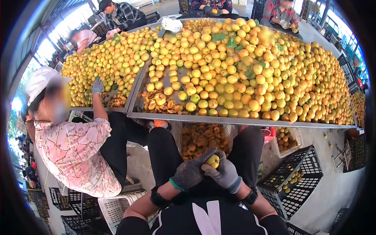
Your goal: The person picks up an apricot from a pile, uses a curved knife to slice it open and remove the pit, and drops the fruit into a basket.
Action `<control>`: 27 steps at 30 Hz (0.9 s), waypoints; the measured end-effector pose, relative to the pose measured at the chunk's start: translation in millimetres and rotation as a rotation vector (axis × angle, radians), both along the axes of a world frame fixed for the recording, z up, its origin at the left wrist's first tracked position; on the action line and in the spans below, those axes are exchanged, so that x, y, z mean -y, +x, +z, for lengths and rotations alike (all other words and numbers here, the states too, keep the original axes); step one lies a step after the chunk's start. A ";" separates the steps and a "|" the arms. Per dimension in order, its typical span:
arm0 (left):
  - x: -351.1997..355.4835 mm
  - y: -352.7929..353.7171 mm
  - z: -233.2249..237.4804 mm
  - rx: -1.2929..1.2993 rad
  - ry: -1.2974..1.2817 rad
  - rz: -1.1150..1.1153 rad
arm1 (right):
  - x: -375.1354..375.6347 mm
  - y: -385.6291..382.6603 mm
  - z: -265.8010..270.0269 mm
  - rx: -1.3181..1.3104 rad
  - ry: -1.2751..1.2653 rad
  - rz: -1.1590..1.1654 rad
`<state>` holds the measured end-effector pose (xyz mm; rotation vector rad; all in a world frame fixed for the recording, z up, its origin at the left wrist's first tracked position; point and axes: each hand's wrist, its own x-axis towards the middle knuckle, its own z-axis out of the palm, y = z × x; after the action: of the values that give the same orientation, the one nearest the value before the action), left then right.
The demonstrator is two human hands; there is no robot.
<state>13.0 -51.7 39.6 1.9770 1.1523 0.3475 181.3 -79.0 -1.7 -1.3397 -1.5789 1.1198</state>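
A yellow fruit (pixel 213 161) is held between my two gloved hands, above my lap. My left hand (pixel 192 169), in a dark grey glove with a green cuff, has its fingers closed against the fruit's left side. In a lighter grey glove, my right hand (pixel 225 175) grips the same fruit from the right. Whether a tool is in either hand cannot be made out. Just beyond them, a white crate (pixel 177 135) between my knees holds orange-brown fruit pieces (pixel 201 139). A metal table (pixel 235 120) heaped with yellow fruits (pixel 243 74) lies ahead.
A co-worker in a pink patterned shirt (pixel 74 152) sits close at the left, one gloved hand on the fruit. Other people sit along the table's far side. Black crates (pixel 291 180) stand at the right, and a white crate (pixel 117 211) is at the lower left.
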 end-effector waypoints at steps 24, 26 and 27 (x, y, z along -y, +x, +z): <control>6.0 3.3 -27.1 0.418 -0.200 -0.043 | 11.6 18.4 -14.3 -0.187 -0.153 0.145; 5.1 1.2 -26.2 0.386 -0.209 -0.031 | 10.9 18.7 -13.8 -0.133 -0.152 0.163; 3.5 -0.2 -25.5 0.295 -0.043 -0.051 | 9.8 16.4 -10.9 -0.015 -0.080 0.155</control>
<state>12.8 -55.2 14.2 1.8403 0.9121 0.5622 197.7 -88.8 -12.6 -1.2741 -1.6654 1.2956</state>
